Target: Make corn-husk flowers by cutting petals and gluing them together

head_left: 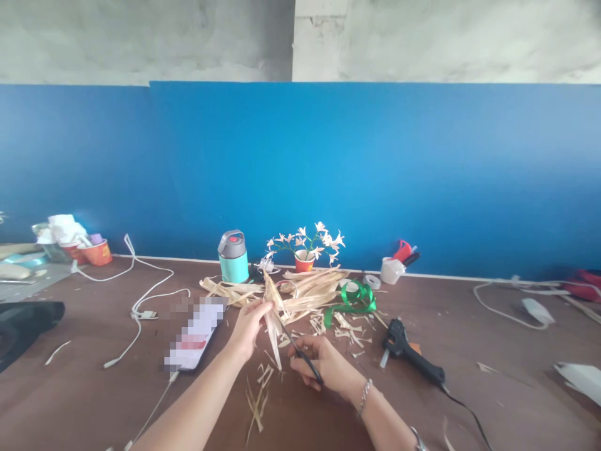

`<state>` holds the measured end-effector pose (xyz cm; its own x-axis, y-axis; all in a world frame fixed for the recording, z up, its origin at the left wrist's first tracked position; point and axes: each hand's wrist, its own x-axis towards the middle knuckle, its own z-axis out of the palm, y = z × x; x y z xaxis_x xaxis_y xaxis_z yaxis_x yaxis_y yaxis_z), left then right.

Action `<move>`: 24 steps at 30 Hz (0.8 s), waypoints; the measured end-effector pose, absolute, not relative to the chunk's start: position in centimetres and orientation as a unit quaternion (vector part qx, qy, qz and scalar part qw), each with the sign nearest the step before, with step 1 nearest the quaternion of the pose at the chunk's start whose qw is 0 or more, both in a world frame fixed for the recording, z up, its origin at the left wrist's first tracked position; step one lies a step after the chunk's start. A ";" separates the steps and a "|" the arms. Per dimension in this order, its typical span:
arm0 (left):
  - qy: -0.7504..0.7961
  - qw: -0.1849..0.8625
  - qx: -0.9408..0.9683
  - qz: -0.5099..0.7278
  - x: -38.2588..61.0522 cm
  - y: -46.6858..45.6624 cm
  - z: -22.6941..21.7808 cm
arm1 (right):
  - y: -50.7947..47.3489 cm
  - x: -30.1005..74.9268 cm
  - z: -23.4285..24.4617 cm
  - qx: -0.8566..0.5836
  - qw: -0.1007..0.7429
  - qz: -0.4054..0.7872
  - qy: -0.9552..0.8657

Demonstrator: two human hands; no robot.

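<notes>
Brown tabletop (307, 423) below, left hand (248, 327) pinches strip (273, 338), right hand (331, 366) curls.

Bright diffuse light, slight haze, edges seemingly stretched

Dried husk piece (273, 335): straw-coloured, creased, tapering to a point at its lower end; pinched roughly upright in the left hand (250, 324). Scissors (306, 361): dark, slanted, gripped in the right hand (326, 366), blades at the husk's edge.
</notes>
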<state>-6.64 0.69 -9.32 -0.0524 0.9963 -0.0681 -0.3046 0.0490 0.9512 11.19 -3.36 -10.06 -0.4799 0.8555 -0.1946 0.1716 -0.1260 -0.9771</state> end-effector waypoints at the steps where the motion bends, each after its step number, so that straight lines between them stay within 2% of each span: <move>1: 0.448 0.569 0.382 0.574 -6.6 0.7 -9.4 | -3.4 11.2 -10.0 -0.428 0.276 0.617 -0.600; 24: 0.436 0.594 0.381 0.559 -6.6 0.5 -9.0 | -3.4 11.3 -9.9 -0.445 0.254 0.603 -0.611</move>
